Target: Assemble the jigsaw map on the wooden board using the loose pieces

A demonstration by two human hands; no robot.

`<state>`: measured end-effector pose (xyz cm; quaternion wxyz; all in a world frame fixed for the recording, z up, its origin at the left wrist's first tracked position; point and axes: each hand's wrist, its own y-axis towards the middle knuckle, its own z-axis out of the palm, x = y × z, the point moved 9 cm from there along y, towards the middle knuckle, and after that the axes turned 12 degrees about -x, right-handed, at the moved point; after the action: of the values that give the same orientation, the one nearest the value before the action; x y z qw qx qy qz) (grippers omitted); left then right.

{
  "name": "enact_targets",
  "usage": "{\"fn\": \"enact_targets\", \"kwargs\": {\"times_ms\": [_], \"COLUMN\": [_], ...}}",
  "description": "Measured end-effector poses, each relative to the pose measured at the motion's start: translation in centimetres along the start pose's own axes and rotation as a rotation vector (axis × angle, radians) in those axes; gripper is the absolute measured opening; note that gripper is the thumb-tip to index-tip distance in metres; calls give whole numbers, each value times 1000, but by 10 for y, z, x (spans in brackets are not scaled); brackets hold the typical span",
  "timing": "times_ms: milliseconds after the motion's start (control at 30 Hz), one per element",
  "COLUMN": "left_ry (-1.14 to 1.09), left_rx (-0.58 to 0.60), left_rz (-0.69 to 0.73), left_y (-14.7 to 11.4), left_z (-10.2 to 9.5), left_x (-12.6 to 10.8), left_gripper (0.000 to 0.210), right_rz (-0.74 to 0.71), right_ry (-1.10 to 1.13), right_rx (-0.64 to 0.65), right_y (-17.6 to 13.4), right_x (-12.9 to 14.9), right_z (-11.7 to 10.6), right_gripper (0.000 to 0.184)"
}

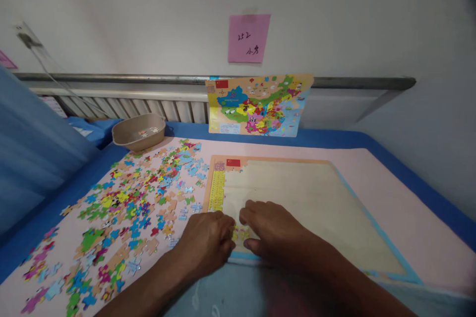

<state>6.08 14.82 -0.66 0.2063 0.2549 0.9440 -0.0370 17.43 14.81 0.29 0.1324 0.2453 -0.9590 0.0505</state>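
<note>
My left hand (210, 237) is over the lower left corner of the puzzle board (290, 198). Its fingers are curled together, and whatever they may hold is hidden. Close by, my right hand (273, 228) bends its fingers over the board, thumb apart from them. Between the two hands lie small yellow puzzle pieces (241, 233). Joined pieces line the board's border, with a red flag (233, 163) at the top left and a yellow strip (216, 190) down the left side. Most of the board's middle shows bare beige backing.
Many loose jigsaw pieces (137, 198) spread over the pink sheet left of the board. A beige basket (139, 131) with a few pieces stands behind them. A picture map (260, 106) leans against the wall rail (353, 82). A blue curtain (37, 158) hangs at left.
</note>
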Motion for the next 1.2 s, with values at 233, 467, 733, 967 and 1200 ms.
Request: {"fn": "enact_targets", "kwargs": {"times_ms": [233,467,733,967,1200], "left_ry": [-21,-13,-72,-41,-93], "left_rx": [-7,-38,-173,-167,-143], "left_rz": [-29,-6,-181,-217,-218], "left_y": [1,6,-8,-11,-8], "left_z": [14,21,-13,-27,-21], "left_x": [6,11,52,71,72], "left_gripper": [6,8,13,7,14], "right_rz": [1,46,44,56,47], "right_ry": [-11,-44,16,76,109], "right_rx": [-7,-10,-76,-64,-122], "right_y": [2,8,9,10,8], "right_x": [1,-3,-1,0,3], "right_z": [18,21,24,28,24], "right_gripper": [21,19,22,20,20]}}
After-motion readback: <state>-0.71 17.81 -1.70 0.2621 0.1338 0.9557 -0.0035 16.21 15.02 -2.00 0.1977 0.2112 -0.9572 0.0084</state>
